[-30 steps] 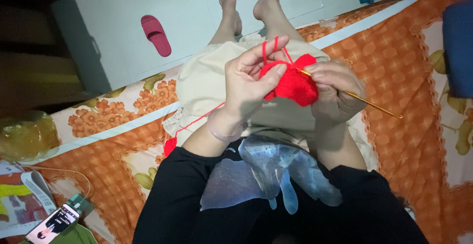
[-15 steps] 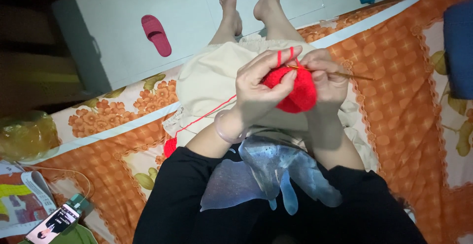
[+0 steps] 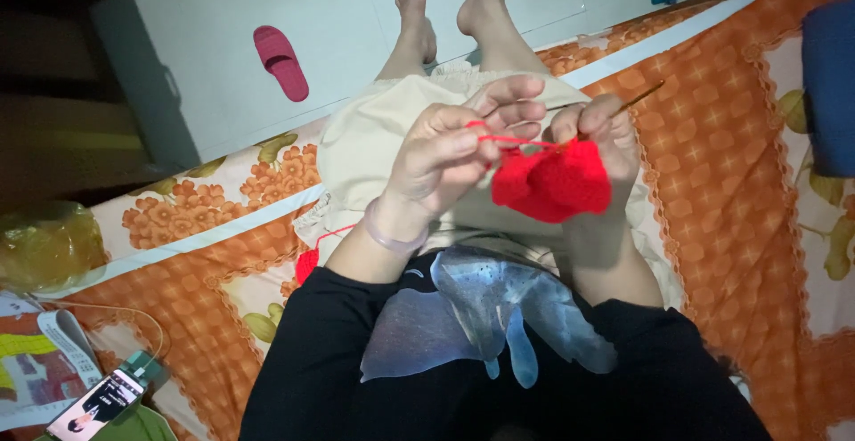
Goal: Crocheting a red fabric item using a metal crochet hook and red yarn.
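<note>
While the left hand (image 3: 450,151) is pinching a taut red yarn strand (image 3: 508,140) with its fingers curled, the right hand (image 3: 595,134) is gripping a gold crochet hook (image 3: 643,96) and the top edge of the red crocheted piece (image 3: 552,184). That piece is hanging between both hands above the lap, over the orange patterned bedsheet (image 3: 712,156). Farther out, a pink slipper (image 3: 280,61) is lying on the white floor (image 3: 223,13).

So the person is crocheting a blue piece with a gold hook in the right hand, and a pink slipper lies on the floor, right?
Not quite: the head view shows the crocheted piece is red, not blue. The gold hook in the right hand and the pink slipper on the floor are correct.
</note>
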